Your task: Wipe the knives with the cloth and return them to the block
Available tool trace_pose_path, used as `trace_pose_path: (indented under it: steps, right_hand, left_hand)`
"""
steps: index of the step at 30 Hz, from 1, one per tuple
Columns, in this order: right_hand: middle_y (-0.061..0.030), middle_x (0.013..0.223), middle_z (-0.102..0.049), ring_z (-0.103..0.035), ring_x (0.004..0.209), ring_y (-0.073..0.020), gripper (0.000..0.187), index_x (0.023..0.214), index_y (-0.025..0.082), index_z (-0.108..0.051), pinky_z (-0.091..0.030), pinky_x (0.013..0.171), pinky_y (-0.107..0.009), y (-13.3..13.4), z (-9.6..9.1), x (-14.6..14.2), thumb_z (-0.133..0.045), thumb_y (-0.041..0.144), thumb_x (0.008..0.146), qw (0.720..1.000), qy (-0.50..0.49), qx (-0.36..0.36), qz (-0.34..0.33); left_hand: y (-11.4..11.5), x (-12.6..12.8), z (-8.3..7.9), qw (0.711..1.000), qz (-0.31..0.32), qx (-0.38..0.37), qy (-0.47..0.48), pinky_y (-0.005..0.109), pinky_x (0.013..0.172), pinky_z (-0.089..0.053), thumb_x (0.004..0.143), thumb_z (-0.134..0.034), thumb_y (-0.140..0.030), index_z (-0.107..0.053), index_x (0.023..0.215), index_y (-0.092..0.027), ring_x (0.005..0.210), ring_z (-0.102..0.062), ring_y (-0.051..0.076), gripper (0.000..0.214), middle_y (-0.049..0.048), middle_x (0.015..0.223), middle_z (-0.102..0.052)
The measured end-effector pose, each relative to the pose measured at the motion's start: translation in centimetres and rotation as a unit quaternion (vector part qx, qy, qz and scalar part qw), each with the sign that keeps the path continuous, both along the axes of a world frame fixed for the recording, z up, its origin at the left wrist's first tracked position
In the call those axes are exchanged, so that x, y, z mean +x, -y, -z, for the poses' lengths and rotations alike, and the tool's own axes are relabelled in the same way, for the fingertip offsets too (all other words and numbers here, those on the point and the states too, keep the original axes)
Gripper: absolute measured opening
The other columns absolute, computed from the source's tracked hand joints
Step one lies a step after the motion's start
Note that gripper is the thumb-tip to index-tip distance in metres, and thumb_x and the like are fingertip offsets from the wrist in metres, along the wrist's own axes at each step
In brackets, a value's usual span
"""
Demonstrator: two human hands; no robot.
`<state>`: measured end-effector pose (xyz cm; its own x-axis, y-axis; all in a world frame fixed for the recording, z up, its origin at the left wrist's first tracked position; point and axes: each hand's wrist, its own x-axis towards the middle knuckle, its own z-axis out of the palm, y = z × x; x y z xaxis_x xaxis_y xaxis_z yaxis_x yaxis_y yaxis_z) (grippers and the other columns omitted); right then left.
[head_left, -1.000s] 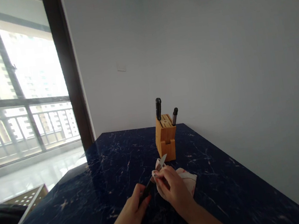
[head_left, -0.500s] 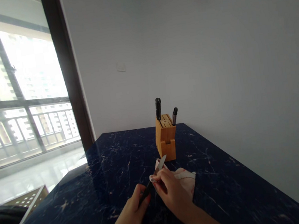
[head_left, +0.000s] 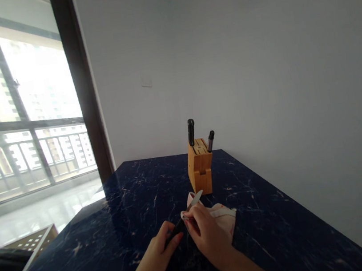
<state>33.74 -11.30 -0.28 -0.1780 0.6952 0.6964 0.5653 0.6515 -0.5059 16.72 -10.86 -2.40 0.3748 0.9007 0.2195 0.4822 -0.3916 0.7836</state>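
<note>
Knife and cloth at lower centre, before a knife block.
The knife runs from the left hand up and rightward past the right hand, its tip in front of the block's foot; the cloth lies in and behind the right hand, spilling rightward. The block stands on the table, a left handle and a right handle in its top. A window fills the upper left, a wall the right.

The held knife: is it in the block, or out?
Out: the left hand holds the knife, its blade showing beyond the right hand.
</note>
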Motion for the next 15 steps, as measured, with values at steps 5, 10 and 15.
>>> trace_pose_path:
  steps: [5,10,15]
  right_hand:
    - [-0.0048,0.087,-0.054,-0.052,0.084,-0.0175,0.011,0.085,0.021,-0.051,-0.043,0.076,-0.032,-1.1,-0.4,1.4,-0.042,0.015,0.082,0.997,-0.044,0.005,0.060]
    - [-0.0035,0.081,-0.054,-0.052,0.077,-0.0167,0.007,0.085,0.020,-0.051,-0.044,0.072,-0.032,-1.8,-0.5,2.6,-0.044,0.020,0.082,0.989,-0.088,0.001,0.119]
    - [-0.0055,0.088,-0.055,-0.052,0.084,-0.0180,0.010,0.087,0.021,-0.052,-0.044,0.075,-0.032,-1.1,-0.2,1.4,-0.044,0.018,0.082,0.998,-0.042,0.009,0.049]
  left_hand:
    - [0.1,0.1,0.1,1.000,0.002,-0.010,0.001,0.019,0.051,-0.030,0.085,-0.038,-0.045,-0.045,0.084,-0.021,0.055,-0.040,0.010,0.025,-0.0072,0.059,-0.044]
    - [0.5,0.2,-0.2,1.000,0.015,-0.014,-0.012,0.020,0.053,-0.031,0.086,-0.036,-0.043,-0.044,0.086,-0.022,0.056,-0.042,0.011,0.023,-0.0068,0.060,-0.047]
    - [0.4,0.2,-0.3,1.000,0.009,-0.007,-0.011,0.020,0.054,-0.032,0.086,-0.037,-0.042,-0.044,0.087,-0.022,0.057,-0.044,0.011,0.022,-0.0067,0.062,-0.047]
